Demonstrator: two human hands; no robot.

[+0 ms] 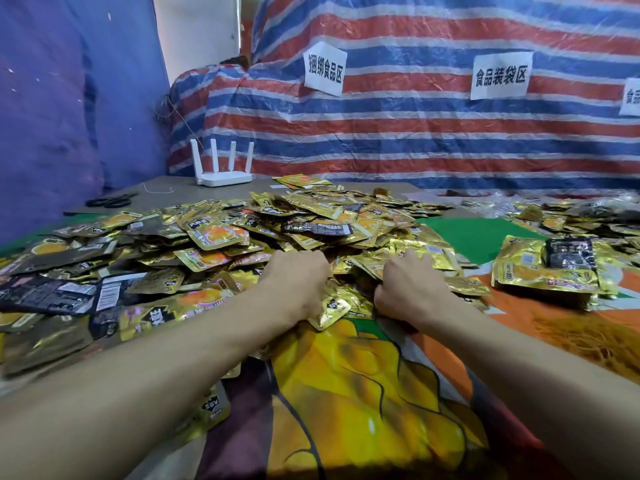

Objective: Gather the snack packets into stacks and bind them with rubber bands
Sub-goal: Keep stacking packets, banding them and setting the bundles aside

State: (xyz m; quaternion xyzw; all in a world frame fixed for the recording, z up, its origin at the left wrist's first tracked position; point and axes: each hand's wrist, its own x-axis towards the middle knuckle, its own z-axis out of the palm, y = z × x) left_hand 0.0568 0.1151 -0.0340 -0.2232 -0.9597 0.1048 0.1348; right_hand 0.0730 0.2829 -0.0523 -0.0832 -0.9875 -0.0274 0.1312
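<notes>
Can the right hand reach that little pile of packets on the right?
Probably yes. The right hand, curled on snack packets in the heap, sits close to the small stack, with only a few loose packets between. It would need to let go first.

Looks like a small packing workshop: big heap of snack packets on the surface, striped tarp wall at 12 w/ paper signs taped on, wifi router at 11.

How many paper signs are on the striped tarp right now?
3. Left sign, middle sign, and a right sign cut off by the frame edge, all on the striped tarp. More may lie out of view.
</notes>
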